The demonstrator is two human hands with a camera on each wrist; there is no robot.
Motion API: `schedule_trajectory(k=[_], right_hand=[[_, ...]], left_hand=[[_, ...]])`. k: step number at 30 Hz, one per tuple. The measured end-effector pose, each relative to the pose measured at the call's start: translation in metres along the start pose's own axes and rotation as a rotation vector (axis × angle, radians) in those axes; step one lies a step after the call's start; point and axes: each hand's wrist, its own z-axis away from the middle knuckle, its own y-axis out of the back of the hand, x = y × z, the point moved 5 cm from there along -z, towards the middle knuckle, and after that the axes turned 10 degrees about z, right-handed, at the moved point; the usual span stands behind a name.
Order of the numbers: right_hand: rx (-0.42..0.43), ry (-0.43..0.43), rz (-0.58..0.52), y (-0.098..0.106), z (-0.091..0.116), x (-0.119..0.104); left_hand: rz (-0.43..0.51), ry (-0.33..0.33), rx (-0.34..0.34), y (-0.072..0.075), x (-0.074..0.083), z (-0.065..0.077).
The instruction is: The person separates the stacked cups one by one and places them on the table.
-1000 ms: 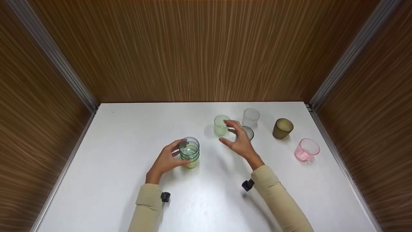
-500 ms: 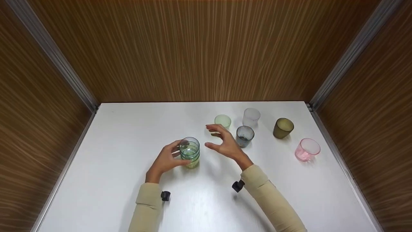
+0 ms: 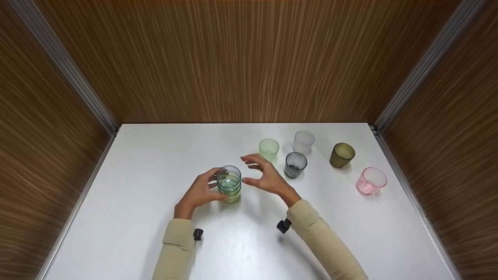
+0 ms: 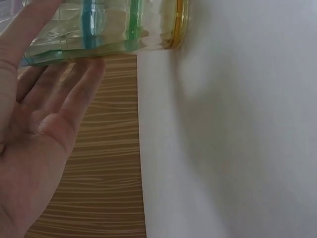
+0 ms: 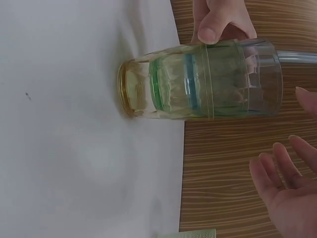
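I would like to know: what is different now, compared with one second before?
The right grip moved left, beside the stacked glasses, uncovering the grey glass. It took hold of nothing and let nothing go. The left grip still holds the stacked glasses; the other glasses stayed in place.

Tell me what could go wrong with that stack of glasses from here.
1. The stack is tall and narrows toward its base, so a bump from the open right hand, close beside it, might tip it.
2. The left hand holds the stack from one side; if that grip slackens, the stack could lean.
3. The right hand is also near the green glass and grey glass; swinging back, it might knock one.
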Motion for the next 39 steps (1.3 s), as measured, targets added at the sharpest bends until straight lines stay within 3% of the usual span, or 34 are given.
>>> schedule_trajectory(k=[17, 25, 39], right_hand=[[-0.111, 0.062, 0.029, -0.021, -0.01, -0.007], [-0.158, 0.041, 0.042, -0.025, -0.012, -0.004], [-0.185, -0.004, -0.035, -0.028, -0.015, 0.004]], left_hand=[[0.003, -0.026, -0.018, 0.003, -0.003, -0.001], [-0.007, -0.012, -0.017, 0.004, -0.005, -0.002], [0.01, -0.019, -0.027, 0.003, -0.003, -0.001]])
